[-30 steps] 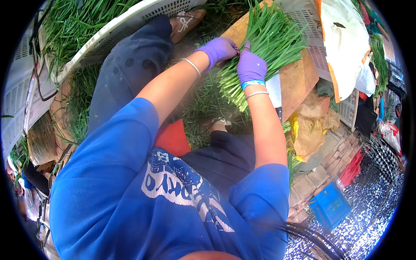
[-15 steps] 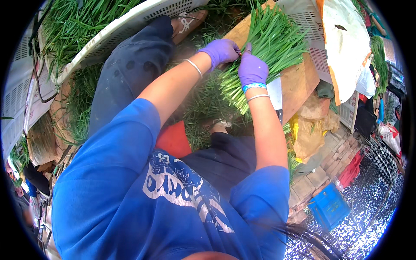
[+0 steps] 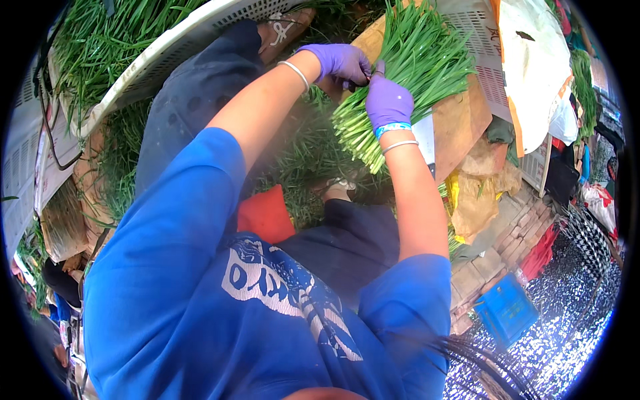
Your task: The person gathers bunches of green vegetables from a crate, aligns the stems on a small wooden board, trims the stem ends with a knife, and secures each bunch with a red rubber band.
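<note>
A thick bunch of garlic chives point(image 3: 427, 57) lies over a wooden board point(image 3: 463, 123), its pale cut stems toward me and its green leaves pointing away. My right hand point(image 3: 390, 105), in a purple glove, is closed around the bunch just above the stems, thumb pointing away from me. At the bunch's left edge, my purple-gloved left hand point(image 3: 341, 64) is closed, its fingertips pinched beside the right thumb. A thin dark strand seems to show between them, too small to name. A knife blade point(image 3: 424, 139) shows beside my right wrist; my forearm partly hides the knife.
Loose green leaves point(image 3: 310, 157) litter the ground between my legs. A white perforated crate point(image 3: 143, 60) heaped with greens stands at the far left. White sacking point(image 3: 533, 73) hangs over another crate at right. A blue crate point(image 3: 507, 311) sits on the shiny ground, lower right.
My left hand has shifted slightly up and is turned a little more over its fingertips. The bunch has moved slightly left, still in my right hand.
</note>
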